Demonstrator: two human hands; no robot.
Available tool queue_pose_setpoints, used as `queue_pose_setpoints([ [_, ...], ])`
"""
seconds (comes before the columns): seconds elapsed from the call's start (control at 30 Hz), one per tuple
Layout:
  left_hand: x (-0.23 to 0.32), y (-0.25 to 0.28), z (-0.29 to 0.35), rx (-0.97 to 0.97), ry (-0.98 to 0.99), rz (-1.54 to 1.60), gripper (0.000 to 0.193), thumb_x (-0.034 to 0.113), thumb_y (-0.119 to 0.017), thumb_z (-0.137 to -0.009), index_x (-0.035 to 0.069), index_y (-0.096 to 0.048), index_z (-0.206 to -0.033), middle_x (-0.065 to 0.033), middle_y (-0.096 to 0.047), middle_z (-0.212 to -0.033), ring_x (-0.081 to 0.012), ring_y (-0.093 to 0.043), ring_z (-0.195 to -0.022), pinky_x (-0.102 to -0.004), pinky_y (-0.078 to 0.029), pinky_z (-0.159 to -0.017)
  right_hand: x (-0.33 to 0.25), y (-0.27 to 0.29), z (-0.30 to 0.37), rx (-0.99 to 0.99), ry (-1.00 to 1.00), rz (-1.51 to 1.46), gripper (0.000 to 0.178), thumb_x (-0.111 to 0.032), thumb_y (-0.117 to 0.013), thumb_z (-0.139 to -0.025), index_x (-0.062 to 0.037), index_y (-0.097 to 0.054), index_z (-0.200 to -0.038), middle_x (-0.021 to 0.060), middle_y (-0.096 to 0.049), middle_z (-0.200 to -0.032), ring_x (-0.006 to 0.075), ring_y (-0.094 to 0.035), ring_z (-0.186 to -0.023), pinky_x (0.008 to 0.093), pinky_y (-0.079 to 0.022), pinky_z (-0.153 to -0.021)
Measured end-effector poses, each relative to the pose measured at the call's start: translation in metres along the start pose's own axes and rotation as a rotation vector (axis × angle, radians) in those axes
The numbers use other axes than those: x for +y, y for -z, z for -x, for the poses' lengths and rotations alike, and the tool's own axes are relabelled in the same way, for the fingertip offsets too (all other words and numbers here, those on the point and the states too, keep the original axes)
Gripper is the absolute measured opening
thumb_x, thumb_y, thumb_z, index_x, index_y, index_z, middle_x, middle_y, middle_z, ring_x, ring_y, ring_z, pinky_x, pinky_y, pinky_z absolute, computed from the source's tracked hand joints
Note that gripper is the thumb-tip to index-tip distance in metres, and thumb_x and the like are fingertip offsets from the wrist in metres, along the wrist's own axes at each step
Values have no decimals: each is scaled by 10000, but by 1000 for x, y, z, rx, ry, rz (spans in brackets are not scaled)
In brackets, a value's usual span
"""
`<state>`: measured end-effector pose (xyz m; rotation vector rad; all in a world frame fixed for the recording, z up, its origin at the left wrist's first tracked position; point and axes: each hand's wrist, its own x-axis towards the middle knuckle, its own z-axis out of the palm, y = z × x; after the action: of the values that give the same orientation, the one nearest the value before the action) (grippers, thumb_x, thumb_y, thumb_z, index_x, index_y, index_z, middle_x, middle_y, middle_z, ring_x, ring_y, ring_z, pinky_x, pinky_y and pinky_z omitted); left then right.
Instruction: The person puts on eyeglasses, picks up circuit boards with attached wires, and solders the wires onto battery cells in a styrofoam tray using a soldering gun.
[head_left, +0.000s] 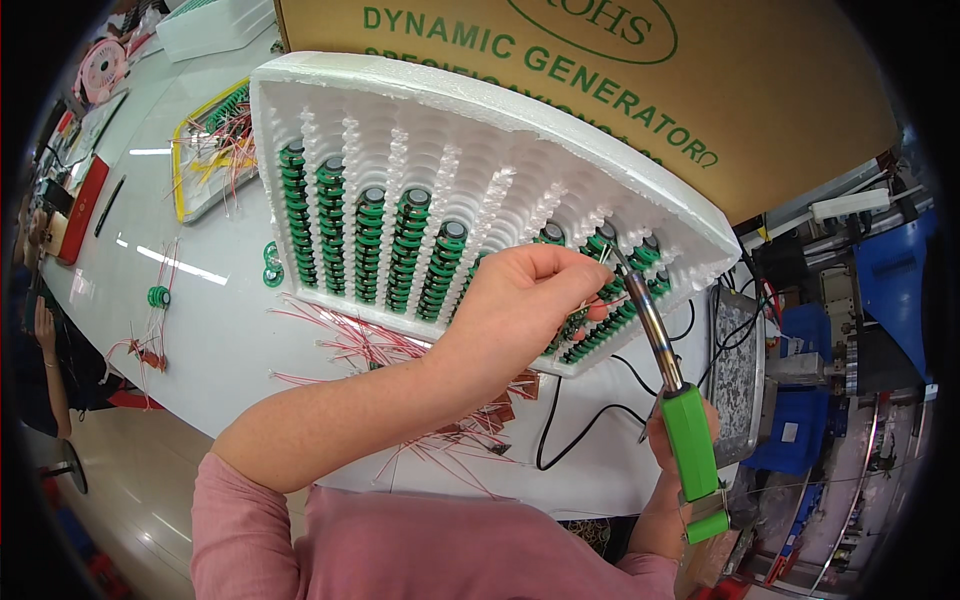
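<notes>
My right hand [662,440] grips a soldering iron [688,440] with a green handle and a long heat-stained metal barrel. The tip points up and meets the fingertips of my left hand [530,290]. My left thumb and forefinger are pinched together, and a thin bright metal point shows above them. Red and white wire shows below those fingers; what exactly they hold is mostly hidden. Behind the hands, a white foam tray [480,105] leans up, its grooves lined with rows of round green-and-black parts [408,240]. My left hand covers part of several rows.
Loose red and white wires with small brown boards [490,415] lie in front of the foam tray. A big cardboard box [800,90] stands behind it. Black cables [545,430] curl over the table, and a worn metal tray [735,370] sits right. Another person's hand [45,325] is far left.
</notes>
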<state>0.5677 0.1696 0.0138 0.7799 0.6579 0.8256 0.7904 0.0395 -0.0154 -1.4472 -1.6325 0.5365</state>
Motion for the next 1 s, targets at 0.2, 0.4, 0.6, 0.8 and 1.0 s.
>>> queue_pose_setpoints([
  [0.2,-1,0,1,-3,-8,-2,210,147,-561,-811,-38,-610,-898,-55,-600,-775,-90,-539,-701,-228,-424,-580,-1,2,0,-25,-12,3,192,-50,-502,-823,-41,-428,-646,-8,-391,-613,65,-383,-564,217,-377,-562],
  [0.4,0,1,1,-8,9,9,204,146,-563,-811,-35,-612,-892,-54,-600,-774,-89,-540,-704,-228,-426,-581,0,0,4,14,-40,-46,173,-66,-496,-834,-24,-436,-678,4,-413,-624,76,-435,-594,213,-438,-667],
  [0.6,-1,3,0,12,21,-12,202,148,-566,-811,-32,-612,-891,-50,-602,-783,-88,-541,-706,-228,-426,-576,4,4,7,-38,-87,-46,149,-59,-505,-828,-21,-445,-697,14,-433,-668,96,-435,-610,229,-440,-662],
  [0.8,1,0,1,-16,-2,5,202,157,-573,-807,-25,-612,-887,-47,-603,-784,-89,-541,-707,-228,-420,-584,1,7,11,-34,-2,-156,117,-59,-531,-808,-46,-454,-720,37,-473,-708,123,-450,-651,236,-422,-671],
  [1.0,4,-10,-1,-23,16,-10,206,176,-584,-799,-15,-610,-872,-34,-583,-734,-86,-514,-663,-218,-405,-586,-14,19,30,257,-583,-321,161,-6,-598,-687,26,-567,-842,44,-544,-648,121,-520,-567,203,-446,-545],
])
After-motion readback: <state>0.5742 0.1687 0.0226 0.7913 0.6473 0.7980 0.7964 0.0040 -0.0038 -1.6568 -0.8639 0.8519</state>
